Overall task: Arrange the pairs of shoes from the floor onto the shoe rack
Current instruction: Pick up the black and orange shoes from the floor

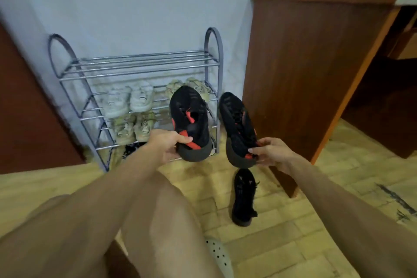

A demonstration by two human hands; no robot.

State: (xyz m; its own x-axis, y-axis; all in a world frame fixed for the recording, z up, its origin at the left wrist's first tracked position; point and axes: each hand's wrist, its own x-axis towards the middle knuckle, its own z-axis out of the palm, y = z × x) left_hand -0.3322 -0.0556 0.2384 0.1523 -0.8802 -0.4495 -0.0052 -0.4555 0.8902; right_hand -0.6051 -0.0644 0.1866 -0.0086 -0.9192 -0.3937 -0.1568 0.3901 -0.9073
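I hold one black sneaker with red accents in each hand, heels toward me, toes pointing at the rack. My left hand [168,143] grips the heel of the left black sneaker [190,117]. My right hand [269,151] grips the heel of the right black sneaker [237,126]. Both hang in front of the grey metal shoe rack [135,67] against the wall. On its middle shelf sit a white pair [130,99] and a beige pair [191,86], partly hidden. A yellowish pair [133,127] sits on the lower shelf. Another black shoe [243,196] lies on the floor.
A brown wooden desk panel [311,70] stands right of the rack. A dark red door or panel [24,108] is at the left. My bare legs fill the foreground, with a white perforated clog [217,253] by my foot. Something dark [130,149] lies under the rack.
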